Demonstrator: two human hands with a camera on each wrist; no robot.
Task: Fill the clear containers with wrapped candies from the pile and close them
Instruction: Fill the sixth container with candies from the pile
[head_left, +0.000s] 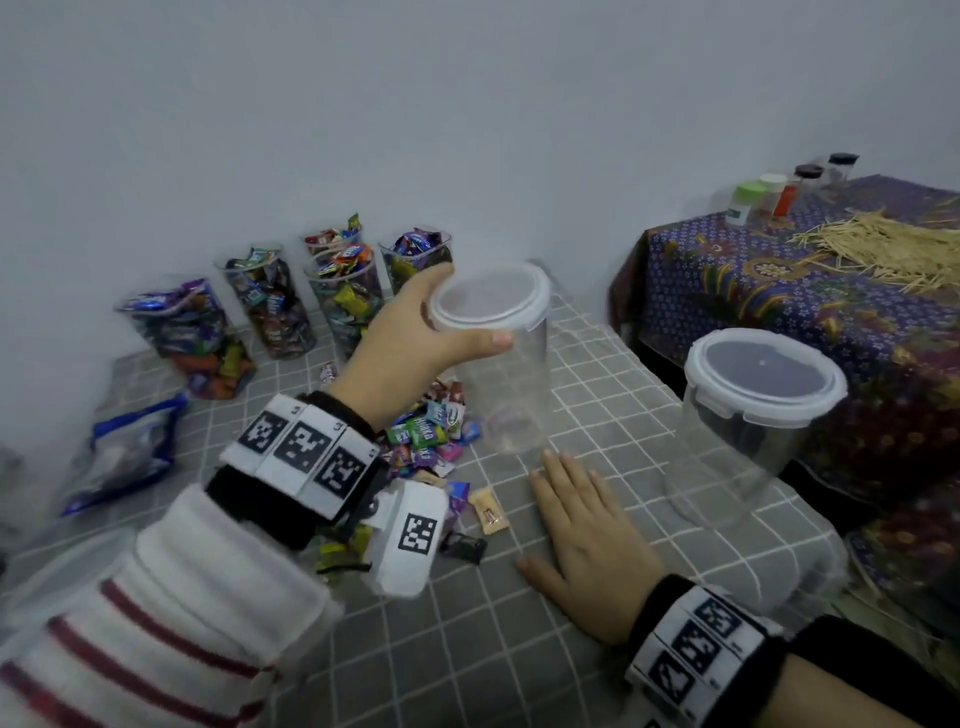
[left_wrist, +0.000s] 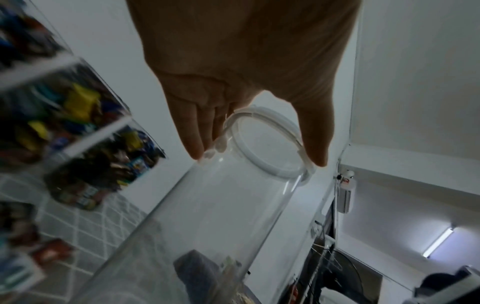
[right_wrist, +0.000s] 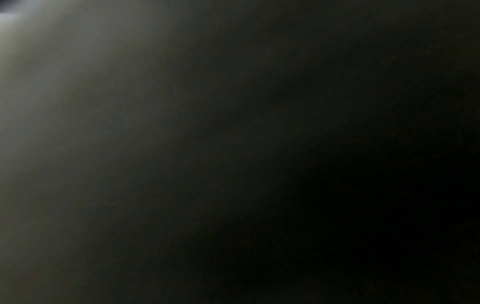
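Note:
My left hand (head_left: 447, 322) grips an empty clear container (head_left: 511, 384) just under its white lid (head_left: 491, 296), thumb in front and fingers behind; the wrist view shows the same container (left_wrist: 221, 205) between thumb and fingers (left_wrist: 192, 135). It stands beside the pile of wrapped candies (head_left: 426, 441) on the grey checked cloth. My right hand (head_left: 582, 525) lies flat on the cloth, fingers straight, holding nothing; its wrist view is dark. A second empty lidded clear container (head_left: 748, 421) stands to the right. Several candy-filled containers (head_left: 270, 306) without lids stand at the back left.
A crumpled blue and clear bag (head_left: 124, 452) lies at the left. To the right is a patterned purple cloth (head_left: 779, 291) bearing a heap of thin sticks (head_left: 883, 249) and several small jars (head_left: 774, 192). A wall runs behind.

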